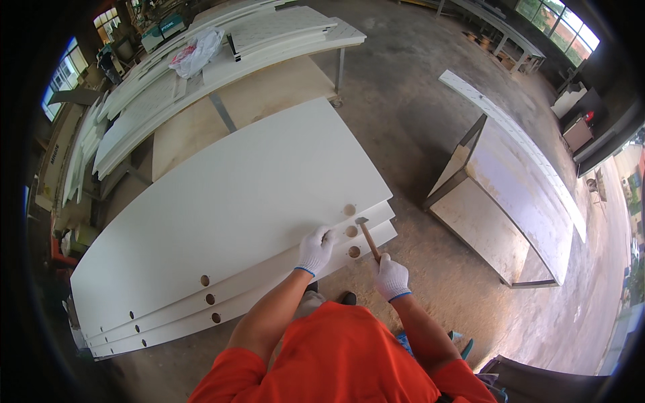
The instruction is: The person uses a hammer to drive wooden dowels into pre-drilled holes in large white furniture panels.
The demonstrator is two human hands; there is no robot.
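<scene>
A stack of several large white panels (242, 188), stepped at the near edge, lies in front of me. Round holes (351, 231) are cut along their near edges, larger ones and small ones. My right hand (392, 277), in a white glove with a blue cuff, is wrapped round the wooden handle of a hammer (369, 237). The hammer's metal head is over the panels' right end, close to the holes there. Left of it, my left hand (316, 250), gloved alike, rests at the stepped edges with its fingers curled. Whatever those fingers may hold is hidden.
Behind the stack, a long table (340, 70) carries white boards and a crumpled plastic bag (198, 52). To the right stands a metal-framed table (510, 195) with a long white strip (470, 94) along its far side. My shoes (347, 298) show below the stack's edge.
</scene>
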